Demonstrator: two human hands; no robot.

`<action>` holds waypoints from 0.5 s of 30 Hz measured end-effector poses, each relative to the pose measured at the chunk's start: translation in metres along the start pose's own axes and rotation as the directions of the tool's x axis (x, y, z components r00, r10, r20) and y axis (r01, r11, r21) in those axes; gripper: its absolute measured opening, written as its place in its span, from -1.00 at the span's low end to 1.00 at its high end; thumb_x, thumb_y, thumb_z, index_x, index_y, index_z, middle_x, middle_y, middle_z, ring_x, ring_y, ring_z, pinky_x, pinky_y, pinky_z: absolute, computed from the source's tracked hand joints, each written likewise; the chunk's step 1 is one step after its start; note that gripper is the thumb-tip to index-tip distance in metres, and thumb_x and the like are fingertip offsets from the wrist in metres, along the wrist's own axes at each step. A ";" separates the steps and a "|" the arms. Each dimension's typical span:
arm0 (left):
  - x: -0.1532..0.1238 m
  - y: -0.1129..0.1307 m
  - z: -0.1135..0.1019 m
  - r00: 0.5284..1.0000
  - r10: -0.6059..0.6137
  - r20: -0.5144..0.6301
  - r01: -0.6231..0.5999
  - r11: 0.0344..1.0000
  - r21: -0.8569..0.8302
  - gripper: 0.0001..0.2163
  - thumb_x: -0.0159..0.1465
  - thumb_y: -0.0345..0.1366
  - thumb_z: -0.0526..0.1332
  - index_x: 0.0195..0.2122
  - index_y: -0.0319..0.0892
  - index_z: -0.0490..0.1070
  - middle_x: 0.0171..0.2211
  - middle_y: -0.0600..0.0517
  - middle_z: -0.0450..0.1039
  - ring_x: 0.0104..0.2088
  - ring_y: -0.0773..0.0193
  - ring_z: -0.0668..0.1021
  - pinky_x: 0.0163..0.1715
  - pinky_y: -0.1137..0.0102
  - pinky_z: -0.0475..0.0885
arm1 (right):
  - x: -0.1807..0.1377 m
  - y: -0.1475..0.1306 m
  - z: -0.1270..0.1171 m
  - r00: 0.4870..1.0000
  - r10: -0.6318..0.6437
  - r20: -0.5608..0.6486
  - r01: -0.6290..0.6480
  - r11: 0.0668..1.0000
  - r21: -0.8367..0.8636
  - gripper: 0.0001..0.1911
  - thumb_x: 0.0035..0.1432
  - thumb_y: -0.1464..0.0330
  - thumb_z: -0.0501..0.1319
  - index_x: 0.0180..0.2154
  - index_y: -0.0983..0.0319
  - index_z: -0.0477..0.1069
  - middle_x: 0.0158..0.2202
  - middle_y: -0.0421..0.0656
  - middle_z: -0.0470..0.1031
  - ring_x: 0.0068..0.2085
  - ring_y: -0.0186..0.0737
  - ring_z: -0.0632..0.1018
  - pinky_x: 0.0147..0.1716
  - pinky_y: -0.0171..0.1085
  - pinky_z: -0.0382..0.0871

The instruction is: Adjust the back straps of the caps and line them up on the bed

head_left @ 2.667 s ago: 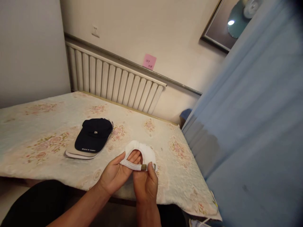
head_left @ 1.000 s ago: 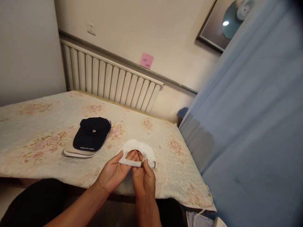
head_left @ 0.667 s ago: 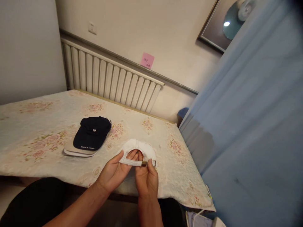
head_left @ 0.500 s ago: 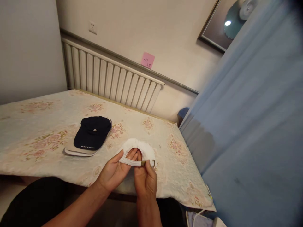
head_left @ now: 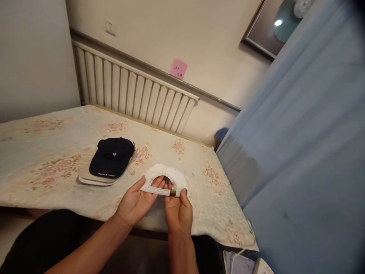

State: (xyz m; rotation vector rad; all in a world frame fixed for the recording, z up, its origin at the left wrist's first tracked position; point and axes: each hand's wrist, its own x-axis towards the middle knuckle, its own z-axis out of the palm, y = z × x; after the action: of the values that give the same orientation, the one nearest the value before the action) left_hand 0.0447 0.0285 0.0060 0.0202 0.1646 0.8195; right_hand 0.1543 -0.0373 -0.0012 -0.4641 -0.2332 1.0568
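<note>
A white baseball cap [head_left: 178,177] is held between both hands, its back opening and strap facing me. My left hand [head_left: 135,201] grips the cap's left side, thumb on the outside and fingers reaching under the strap. On the right, my right hand [head_left: 179,211] pinches the strap end near the metal buckle, its other fingers behind the strap. To the left lies a navy cap [head_left: 112,158] with small white lettering, stacked on lighter caps [head_left: 98,182] whose beige and white brims stick out below it.
The caps rest on a bed with a floral cover [head_left: 159,152]. Behind it are a radiator [head_left: 137,91] and a pink note [head_left: 178,69] on the wall. A blue curtain [head_left: 296,152] hangs along the right, with a framed picture [head_left: 262,34] above.
My right hand has shifted slightly right along the strap, over the buckle, and the back opening looks wider. My left hand keeps its hold. The stacked caps have stayed put.
</note>
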 end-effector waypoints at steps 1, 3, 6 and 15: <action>0.000 0.001 0.001 1.000 0.005 -0.006 -0.005 1.000 -0.002 -0.55 0.37 -0.31 -0.03 0.26 -0.32 0.08 0.00 -0.29 0.46 0.02 0.01 0.51 -0.01 0.11 0.48 | 0.001 -0.001 -0.001 1.000 -0.001 -0.015 0.001 1.000 0.010 -0.73 0.17 0.33 0.16 -0.08 0.23 0.44 -0.05 -0.08 0.55 0.04 -0.18 0.50 0.20 0.00 0.18; -0.001 0.004 0.004 1.000 0.015 -0.017 -0.015 1.000 -0.003 -0.55 0.37 -0.29 -0.03 0.25 -0.32 0.10 -0.02 -0.30 0.47 0.00 0.00 0.52 -0.03 0.12 0.49 | 0.004 -0.003 -0.001 1.000 0.011 -0.019 -0.010 0.999 0.033 -0.75 0.18 0.34 0.15 -0.11 0.23 0.45 -0.08 -0.09 0.56 0.00 -0.19 0.53 0.19 -0.01 0.19; -0.002 0.009 0.012 0.998 0.059 -0.013 -0.059 0.998 0.000 -0.55 0.36 -0.27 -0.02 0.25 -0.32 0.12 -0.05 -0.28 0.50 -0.03 0.00 0.54 -0.05 0.11 0.49 | 0.007 -0.005 0.001 0.999 0.033 -0.011 -0.032 0.997 0.076 -0.78 0.18 0.35 0.14 -0.14 0.25 0.46 -0.12 -0.10 0.58 -0.05 -0.20 0.55 0.19 -0.04 0.20; 0.002 0.009 0.006 0.996 0.083 0.016 -0.084 0.996 0.017 -0.57 0.37 -0.28 -0.02 0.24 -0.27 0.15 -0.05 -0.24 0.51 -0.04 0.04 0.55 0.01 0.11 0.45 | 0.003 0.002 0.003 1.000 0.014 -0.023 -0.012 0.997 0.079 -0.73 0.16 0.32 0.17 -0.10 0.24 0.43 -0.01 -0.05 0.52 0.08 -0.18 0.47 0.20 -0.03 0.18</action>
State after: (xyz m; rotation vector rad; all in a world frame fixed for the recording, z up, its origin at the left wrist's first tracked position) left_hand 0.0406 0.0363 0.0126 0.0500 0.1568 0.9010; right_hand 0.1532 -0.0327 0.0003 -0.4069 -0.1673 1.0689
